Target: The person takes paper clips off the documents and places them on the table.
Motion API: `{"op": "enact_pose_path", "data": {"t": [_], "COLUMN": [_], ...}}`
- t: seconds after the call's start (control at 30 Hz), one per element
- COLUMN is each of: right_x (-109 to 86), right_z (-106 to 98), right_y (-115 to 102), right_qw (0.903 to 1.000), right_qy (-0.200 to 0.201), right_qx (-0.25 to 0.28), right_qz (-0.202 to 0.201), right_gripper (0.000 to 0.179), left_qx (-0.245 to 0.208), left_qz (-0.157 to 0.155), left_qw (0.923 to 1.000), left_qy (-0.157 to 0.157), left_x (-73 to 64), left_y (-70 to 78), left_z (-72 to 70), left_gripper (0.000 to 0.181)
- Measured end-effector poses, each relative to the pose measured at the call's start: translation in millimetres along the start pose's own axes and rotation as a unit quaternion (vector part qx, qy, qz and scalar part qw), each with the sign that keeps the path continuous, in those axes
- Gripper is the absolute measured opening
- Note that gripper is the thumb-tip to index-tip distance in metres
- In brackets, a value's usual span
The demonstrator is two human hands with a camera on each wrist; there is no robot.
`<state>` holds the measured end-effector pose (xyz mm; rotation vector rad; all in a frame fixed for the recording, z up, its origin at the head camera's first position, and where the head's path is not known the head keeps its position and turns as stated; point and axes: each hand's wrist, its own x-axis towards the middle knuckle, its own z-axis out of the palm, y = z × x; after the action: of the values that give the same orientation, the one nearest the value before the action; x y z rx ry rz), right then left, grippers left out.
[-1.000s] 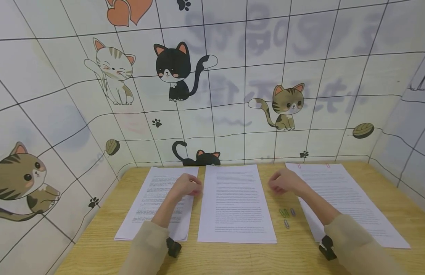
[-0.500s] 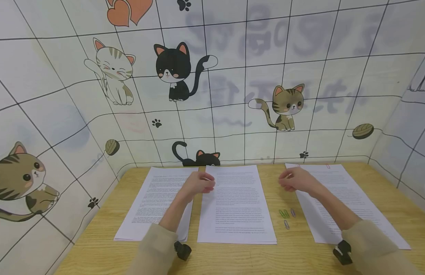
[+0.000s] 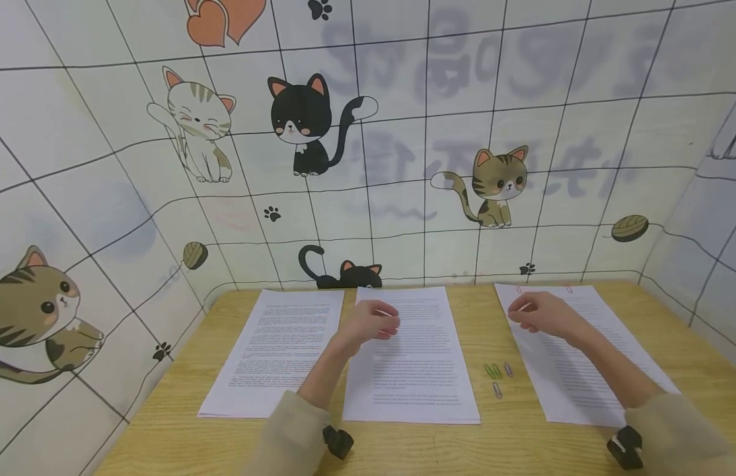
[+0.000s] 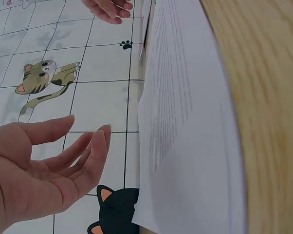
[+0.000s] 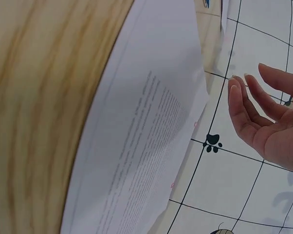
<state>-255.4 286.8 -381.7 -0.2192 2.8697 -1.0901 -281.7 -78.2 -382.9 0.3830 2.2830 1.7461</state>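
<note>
While the sleeves (image 3: 291,430) and black wrist cameras (image 3: 338,441) fill the near side, the forearms (image 3: 612,363) cross above the wooden table (image 3: 427,453) and hide parts of the pages. Loose clips (image 3: 495,371), green and purplish, lie between the middle stack (image 3: 415,390) and the right stack (image 3: 573,390), perhaps set on bare wood to be easy to pick out. The left stack (image 3: 273,357) makes three, spaced apart probably to keep the printed sheets separate. The left hand (image 3: 370,320) hangs over the middle stack, the right hand (image 3: 543,312) over the right stack; both have relaxed, slightly bent fingers, hold nothing and look clear of the paper. Pink clips (image 3: 569,288) sit on the right stack's far edge, apparently binding it. A cat-patterned wall (image 3: 398,165) blocks the space behind.
</note>
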Motion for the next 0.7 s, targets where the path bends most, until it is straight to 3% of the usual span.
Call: {"op": "enact_pose_path", "data": {"t": [0.43, 0.7], "right_x": [-15.1, -21.4], "right_z": [-26.8, -41.3], "right_y": [35.8, 62.9], "right_qw": [0.9979, 0.9949], "right_qy": [0.022, 0.031], "right_qx": [-0.04, -0.061], "right_qz": [0.047, 0.074], "right_gripper": [0.038, 0.043], "left_qx": [0.013, 0.02], "left_qz": [-0.014, -0.016], "left_qw": [0.9997, 0.9987], "left_qy": [-0.017, -0.043], "left_x": [9.2, 13.5], "left_y": [5.8, 11.9], "left_z": [41.2, 64.1], "left_gripper": [0.023, 0.024]}}
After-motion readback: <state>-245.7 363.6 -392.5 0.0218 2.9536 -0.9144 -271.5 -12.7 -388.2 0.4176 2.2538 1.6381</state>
